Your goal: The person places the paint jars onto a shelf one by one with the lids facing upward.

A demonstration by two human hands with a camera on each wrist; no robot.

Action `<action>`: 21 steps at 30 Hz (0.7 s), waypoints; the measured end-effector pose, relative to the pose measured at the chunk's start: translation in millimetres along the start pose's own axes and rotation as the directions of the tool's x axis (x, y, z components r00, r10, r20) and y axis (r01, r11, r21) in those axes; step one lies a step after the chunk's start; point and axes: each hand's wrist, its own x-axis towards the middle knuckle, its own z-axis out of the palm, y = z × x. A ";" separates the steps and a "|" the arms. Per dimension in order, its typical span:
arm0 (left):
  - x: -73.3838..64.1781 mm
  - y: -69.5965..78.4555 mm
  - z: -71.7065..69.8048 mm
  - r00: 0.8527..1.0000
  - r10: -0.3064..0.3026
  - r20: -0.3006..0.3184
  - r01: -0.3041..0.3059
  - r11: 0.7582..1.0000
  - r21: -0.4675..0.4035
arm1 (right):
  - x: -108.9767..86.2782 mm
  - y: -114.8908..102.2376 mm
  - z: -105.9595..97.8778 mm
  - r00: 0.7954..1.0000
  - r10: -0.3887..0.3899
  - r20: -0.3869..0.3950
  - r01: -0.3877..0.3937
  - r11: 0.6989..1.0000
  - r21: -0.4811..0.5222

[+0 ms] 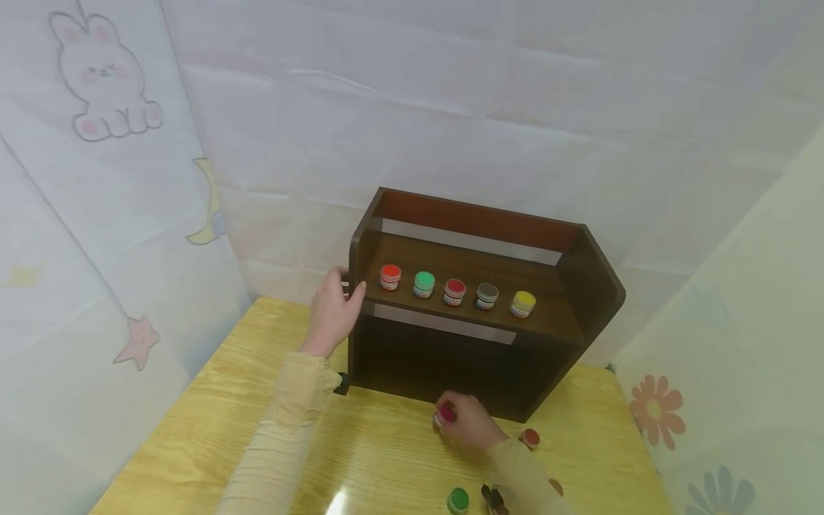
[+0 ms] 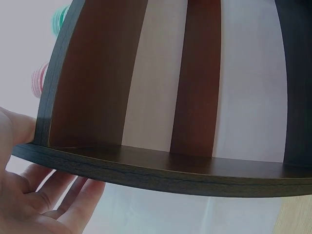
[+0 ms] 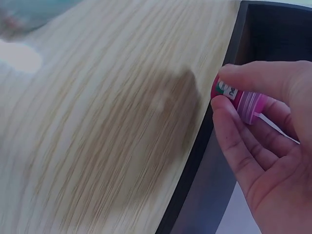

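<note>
A dark brown two-tier wooden shelf (image 1: 479, 214) stands on the table. My left hand (image 1: 335, 311) grips its left side panel, thumb on the inner side and fingers behind the panel in the left wrist view. Between the thumb and fingers of my right hand (image 1: 475, 423) is a small paint jar with a magenta lid (image 1: 445, 414), held tilted by the shelf's lower front edge. Along the upper tier sit jars with orange-red (image 1: 390, 277), green (image 1: 423, 285), dark red (image 1: 454, 292), grey (image 1: 486, 296) and yellow (image 1: 523, 305) lids.
On the yellow wood-grain table (image 1: 212, 422), a red-lidded jar (image 1: 530, 438) lies right of my right hand and a dark-green-lidded jar (image 1: 458, 500) nearer me. A brown lid (image 1: 556, 487) shows partly behind my right sleeve. Pale printed wall sheets enclose the table's back and sides.
</note>
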 end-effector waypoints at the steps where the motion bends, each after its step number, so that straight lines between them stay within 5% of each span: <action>1: 0.2 -0.2 0.3 1.000 0.001 0.001 -0.001 1.000 -0.002 | 2.9 -1.6 1.4 1.000 -0.005 0.001 0.005 1.000 0.013; 12: 2.0 -1.6 -0.1 1.000 0.001 -0.011 -0.001 1.000 -0.010 | 45.2 -34.4 20.5 0.997 -0.012 -0.075 0.022 0.989 0.143; 21: 0.6 -0.3 1.3 1.000 0.003 0.002 -0.003 1.000 -0.016 | 66.5 -38.2 46.4 0.960 0.022 -0.281 0.015 0.991 0.130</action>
